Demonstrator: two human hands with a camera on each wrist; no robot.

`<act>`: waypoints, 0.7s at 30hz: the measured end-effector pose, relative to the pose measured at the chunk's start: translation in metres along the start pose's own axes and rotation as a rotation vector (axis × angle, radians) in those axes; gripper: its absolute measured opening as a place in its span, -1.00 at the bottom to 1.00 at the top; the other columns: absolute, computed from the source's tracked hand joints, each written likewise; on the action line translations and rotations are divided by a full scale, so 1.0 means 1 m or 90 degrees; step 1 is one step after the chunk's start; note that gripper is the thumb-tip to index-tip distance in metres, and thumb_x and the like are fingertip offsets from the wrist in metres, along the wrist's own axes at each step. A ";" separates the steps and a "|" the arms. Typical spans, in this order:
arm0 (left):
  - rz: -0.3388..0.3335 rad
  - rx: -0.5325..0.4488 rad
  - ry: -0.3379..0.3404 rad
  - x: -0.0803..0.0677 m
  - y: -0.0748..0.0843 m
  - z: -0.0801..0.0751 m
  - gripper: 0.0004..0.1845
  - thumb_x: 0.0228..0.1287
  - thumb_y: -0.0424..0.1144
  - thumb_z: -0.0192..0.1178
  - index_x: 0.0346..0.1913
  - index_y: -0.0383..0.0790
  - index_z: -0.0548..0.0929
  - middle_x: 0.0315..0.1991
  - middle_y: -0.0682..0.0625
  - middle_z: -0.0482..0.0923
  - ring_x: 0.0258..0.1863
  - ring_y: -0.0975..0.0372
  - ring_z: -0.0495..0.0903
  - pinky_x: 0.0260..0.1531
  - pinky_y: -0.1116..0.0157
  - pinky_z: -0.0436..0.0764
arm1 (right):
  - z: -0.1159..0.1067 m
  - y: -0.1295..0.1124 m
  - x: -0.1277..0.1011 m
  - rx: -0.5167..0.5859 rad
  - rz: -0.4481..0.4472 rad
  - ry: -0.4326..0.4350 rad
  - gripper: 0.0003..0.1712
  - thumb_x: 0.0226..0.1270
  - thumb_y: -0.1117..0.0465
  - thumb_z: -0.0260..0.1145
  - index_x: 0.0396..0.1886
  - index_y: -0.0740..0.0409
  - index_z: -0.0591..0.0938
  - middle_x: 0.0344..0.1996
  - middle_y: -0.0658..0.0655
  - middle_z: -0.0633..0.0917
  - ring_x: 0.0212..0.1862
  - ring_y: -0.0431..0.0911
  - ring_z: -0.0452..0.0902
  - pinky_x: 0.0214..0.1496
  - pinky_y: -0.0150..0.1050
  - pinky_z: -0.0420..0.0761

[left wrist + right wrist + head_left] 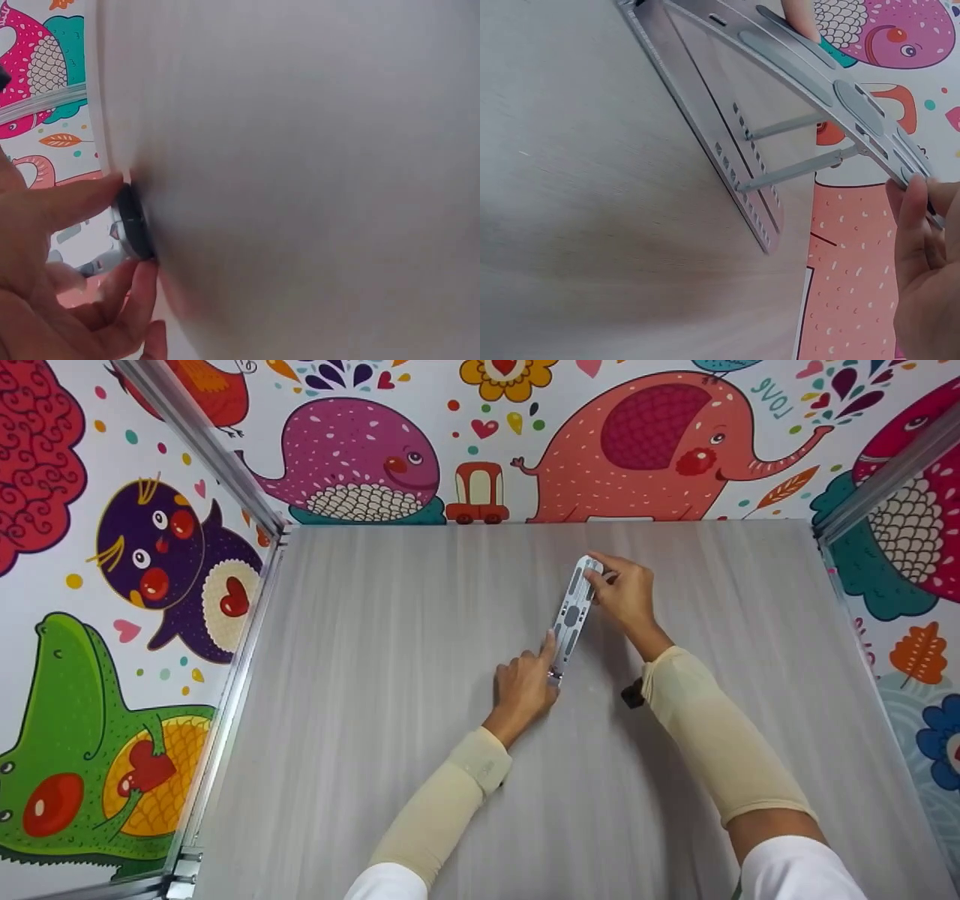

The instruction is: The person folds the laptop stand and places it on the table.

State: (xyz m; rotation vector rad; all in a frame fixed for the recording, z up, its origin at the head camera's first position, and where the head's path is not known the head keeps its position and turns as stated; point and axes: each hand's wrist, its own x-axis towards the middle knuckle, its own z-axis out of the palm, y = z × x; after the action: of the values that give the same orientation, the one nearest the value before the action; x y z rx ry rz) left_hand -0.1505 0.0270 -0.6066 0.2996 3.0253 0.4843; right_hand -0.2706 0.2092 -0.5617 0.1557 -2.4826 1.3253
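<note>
1. Two hands work on one silver folding stand [571,615] in the head view, a little beyond the middle of the grey tabletop [375,735] and nearer its far edge than its near one. The left hand [523,688] lies low at the stand's near end with fingers curled, forefinger stretched along its side. The right hand [626,594] reaches in from the right, fingers pinching the raised far end. Both forearms wear beige sleeves [712,735].
2. Left wrist view: the left hand [45,277] has thumb and fingers [131,296] closed round a dark round foot [133,223] at the stand's end, right against the tabletop.
3. Right wrist view: the stand's upper plate [832,82] tilts up from the hinge, two thin struts [795,172] propping it off the toothed base rail [727,157], which lies flat on the tabletop. The right hand [926,262] grips the plate's raised tip with curled fingers.
</note>
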 end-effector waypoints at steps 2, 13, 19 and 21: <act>0.009 0.008 -0.009 0.002 -0.004 -0.004 0.02 0.05 -0.15 0.48 0.61 0.08 0.21 -0.23 -0.10 0.73 -0.28 0.00 0.73 -0.26 -0.04 0.62 | -0.001 0.000 -0.003 -0.007 0.003 0.020 -0.63 0.28 0.30 0.47 0.10 0.09 0.77 -0.35 0.23 0.81 -0.53 -0.28 0.59 -0.62 -0.54 0.52; 0.036 0.059 -0.071 0.021 -0.023 -0.021 0.04 0.13 -0.21 0.48 0.61 0.30 0.15 -0.09 -0.12 0.73 -0.16 0.00 0.71 -0.10 -0.06 0.57 | -0.003 0.001 -0.018 -0.046 0.020 0.130 -0.64 0.25 0.32 0.46 0.06 0.20 0.77 -0.22 0.27 0.82 -0.36 0.01 0.73 -0.46 -0.68 0.40; 0.060 0.082 -0.071 0.031 -0.031 -0.023 0.04 0.13 -0.23 0.49 0.59 0.37 0.16 -0.07 -0.14 0.73 -0.14 -0.03 0.71 -0.09 -0.08 0.54 | -0.004 0.003 -0.026 -0.033 0.040 0.158 -0.62 0.28 0.30 0.45 0.10 0.18 0.76 -0.25 0.26 0.82 -0.41 -0.05 0.70 -0.53 -0.67 0.44; 0.064 0.087 -0.073 0.035 -0.034 -0.023 0.02 0.15 -0.24 0.48 0.59 0.40 0.16 -0.07 -0.14 0.73 -0.13 -0.03 0.71 -0.06 -0.09 0.54 | -0.005 0.004 -0.029 -0.024 0.048 0.162 -0.61 0.29 0.29 0.44 0.12 0.20 0.75 -0.26 0.26 0.81 -0.42 -0.11 0.68 -0.54 -0.65 0.47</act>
State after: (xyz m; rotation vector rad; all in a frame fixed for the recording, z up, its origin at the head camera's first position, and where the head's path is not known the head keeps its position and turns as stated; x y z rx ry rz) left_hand -0.1928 -0.0051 -0.5963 0.4713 2.9472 0.2578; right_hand -0.2434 0.2136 -0.5716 -0.1099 -2.3162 1.2415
